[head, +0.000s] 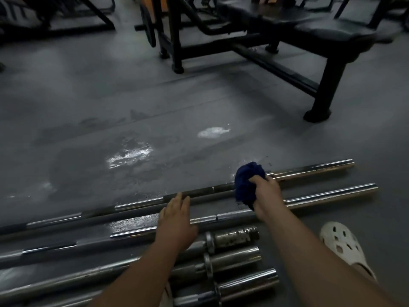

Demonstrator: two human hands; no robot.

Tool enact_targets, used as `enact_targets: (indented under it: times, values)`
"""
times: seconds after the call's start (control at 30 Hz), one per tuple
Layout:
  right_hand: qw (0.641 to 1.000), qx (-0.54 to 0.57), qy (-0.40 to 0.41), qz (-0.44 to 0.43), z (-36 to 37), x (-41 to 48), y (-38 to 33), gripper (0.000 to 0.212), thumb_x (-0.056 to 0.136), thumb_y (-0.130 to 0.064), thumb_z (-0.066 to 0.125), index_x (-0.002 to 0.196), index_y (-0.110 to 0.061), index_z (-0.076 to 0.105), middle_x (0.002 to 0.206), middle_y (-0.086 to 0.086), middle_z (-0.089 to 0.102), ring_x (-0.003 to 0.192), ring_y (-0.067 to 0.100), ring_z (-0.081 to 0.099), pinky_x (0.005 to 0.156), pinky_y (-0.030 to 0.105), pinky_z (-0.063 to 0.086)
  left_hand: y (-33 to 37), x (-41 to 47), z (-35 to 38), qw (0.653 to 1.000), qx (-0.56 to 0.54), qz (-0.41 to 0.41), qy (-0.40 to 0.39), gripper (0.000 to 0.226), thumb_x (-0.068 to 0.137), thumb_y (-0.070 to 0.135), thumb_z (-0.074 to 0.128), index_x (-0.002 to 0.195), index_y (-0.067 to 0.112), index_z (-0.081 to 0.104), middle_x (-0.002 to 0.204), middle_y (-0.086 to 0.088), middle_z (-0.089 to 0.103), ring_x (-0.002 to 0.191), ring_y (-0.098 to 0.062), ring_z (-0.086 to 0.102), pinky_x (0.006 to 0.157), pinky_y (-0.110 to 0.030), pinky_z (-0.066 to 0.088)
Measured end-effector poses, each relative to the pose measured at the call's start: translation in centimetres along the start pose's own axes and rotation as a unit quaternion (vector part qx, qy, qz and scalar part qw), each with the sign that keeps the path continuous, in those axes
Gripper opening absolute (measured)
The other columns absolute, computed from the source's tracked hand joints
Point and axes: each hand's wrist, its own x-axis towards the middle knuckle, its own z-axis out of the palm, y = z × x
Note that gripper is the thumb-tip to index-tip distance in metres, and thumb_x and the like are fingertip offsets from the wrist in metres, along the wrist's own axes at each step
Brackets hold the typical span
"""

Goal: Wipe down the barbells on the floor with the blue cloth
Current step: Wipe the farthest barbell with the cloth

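Where the view is cut off at six o'clock, I make out three short barbells [236,260] lying side by side, their left ends out of view and the lowest one partly behind my forearms. A white clog [340,244] sits at four o'clock, its heel hidden by my right arm. Just beyond, my left hand [177,220] lies flat with straight fingers across a long barbell [332,194]; I cannot tell how hard it presses. At three o'clock from it, my right hand [266,193] has its fingers curled tight round the bunched blue cloth [245,185], which covers part of the farthest barbell [309,169]. The steel under the cloth is hidden, so I cannot say whether the fingers wrap the bar too. Both long bars run off the frame at nine o'clock. Farther out, the grey floor [110,96] shows pale wet patches [130,155]. At one o'clock stands a dark, blurred bench [332,32], with a weight plate [149,25] at twelve.
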Motion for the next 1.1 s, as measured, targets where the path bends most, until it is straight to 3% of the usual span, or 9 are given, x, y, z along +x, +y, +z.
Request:
enact_targets:
  times: [0.23, 0.37, 0.5, 0.67, 0.73, 0.83, 0.93, 1.03, 1.1]
  values:
    - [0.991, -0.089, -0.093, -0.041, 1.4, -9.7, 0.8, 0.033, 0.092, -0.004, 0.059, 0.122, -0.018, 0.058, 0.117, 0.011, 0.063, 0.107, 0.031, 0.061, 0.096, 0.052, 0.051, -1.8, -7.6, -4.5, 0.998, 0.025, 0.025, 0.049, 0.088, 0.09, 0.038, 0.055, 0.158, 0.024, 0.002, 0.166, -0.003, -0.008, 0.152, -0.023, 0.0, 0.123, -0.043, 0.009]
    - [0.951, -0.243, -0.113, -0.155, 2.8, -15.7, -1.1, 0.023, 0.096, -0.006, 0.052, 0.113, -0.021, 0.056, 0.108, 0.005, 0.063, 0.097, 0.022, 0.062, 0.087, 0.044, 0.054, -2.7, -11.2, -8.5, 0.994, 0.015, 0.044, 0.095, 0.089, 0.088, 0.036, 0.056, 0.157, 0.024, 0.002, 0.166, -0.003, -0.009, 0.152, -0.023, 0.0, 0.123, -0.042, 0.008]
    - [0.807, -0.465, -0.123, -0.343, 3.7, -19.9, -2.0, 0.029, 0.092, -0.009, 0.05, 0.115, -0.025, 0.055, 0.104, -0.005, 0.057, 0.091, 0.015, 0.056, 0.068, 0.025, 0.045, -3.4, -14.3, -12.0, 0.989, 0.012, 0.063, 0.132, 0.089, 0.089, 0.033, 0.056, 0.158, 0.024, 0.0, 0.166, -0.002, -0.011, 0.153, -0.023, -0.003, 0.123, -0.042, 0.005]
    - [0.585, -0.601, -0.106, -0.534, 4.0, -22.2, 0.2, 0.038, 0.078, -0.002, 0.063, 0.111, -0.02, 0.06, 0.116, -0.002, 0.056, 0.104, 0.02, 0.053, 0.081, 0.032, 0.05, -4.5, -16.9, -12.7, 0.99, 0.035, 0.047, 0.131, 0.089, 0.088, 0.035, 0.055, 0.157, 0.025, 0.001, 0.166, -0.002, -0.011, 0.153, -0.023, -0.002, 0.123, -0.043, 0.007]
    - [0.533, -0.626, -0.103, -0.56, 3.8, -22.3, 1.4, 0.045, 0.074, -0.005, 0.072, 0.115, -0.02, 0.059, 0.123, 0.0, 0.054, 0.106, 0.022, 0.054, 0.08, 0.032, 0.053, -4.4, -17.1, -12.2, 0.991, 0.041, 0.044, 0.117, 0.088, 0.089, 0.033, 0.055, 0.157, 0.025, 0.0, 0.166, -0.002, -0.011, 0.153, -0.023, -0.002, 0.123, -0.043, 0.006]
    - [0.515, -0.656, -0.116, -0.539, 3.5, -21.5, 2.6, 0.059, 0.074, -0.01, 0.076, 0.125, -0.023, 0.049, 0.141, 0.004, 0.041, 0.118, 0.027, 0.052, 0.082, 0.036, 0.058, -4.2, -16.5, -11.5, 0.994, 0.033, 0.034, 0.099, 0.087, 0.09, 0.031, 0.054, 0.157, 0.026, -0.001, 0.166, -0.001, -0.011, 0.153, -0.023, -0.001, 0.122, -0.043, 0.004]
    - [0.546, -0.654, -0.141, -0.505, 4.1, -20.0, 2.8, 0.068, 0.081, -0.007, 0.067, 0.138, -0.026, 0.036, 0.151, 0.001, 0.023, 0.119, 0.027, 0.052, 0.085, 0.037, 0.056, -4.4, -14.7, -10.5, 0.996, 0.018, 0.03, 0.088, 0.087, 0.091, 0.032, 0.054, 0.157, 0.025, -0.001, 0.166, -0.002, -0.009, 0.152, -0.023, 0.002, 0.123, -0.043, 0.007]
    - [0.571, -0.667, -0.163, -0.45, 5.4, -17.5, 3.4, 0.053, 0.087, -0.008, 0.059, 0.135, -0.02, 0.038, 0.137, 0.0, 0.033, 0.1, 0.022, 0.058, 0.078, 0.031, 0.052, -5.6, -12.0, -9.3, 0.997, 0.01, 0.021, 0.075, 0.085, 0.091, 0.032, 0.054, 0.157, 0.024, 0.001, 0.166, -0.003, -0.007, 0.152, -0.024, 0.004, 0.122, -0.044, 0.009]
    - [0.55, -0.698, -0.187, -0.42, 6.5, -15.1, 4.4, 0.037, 0.088, -0.009, 0.059, 0.123, -0.017, 0.048, 0.129, 0.0, 0.039, 0.096, 0.02, 0.058, 0.077, 0.029, 0.048, -7.0, -9.9, -8.2, 0.998, 0.011, 0.01, 0.059, 0.085, 0.092, 0.032, 0.054, 0.157, 0.023, 0.001, 0.166, -0.004, -0.007, 0.152, -0.024, 0.004, 0.122, -0.044, 0.009]
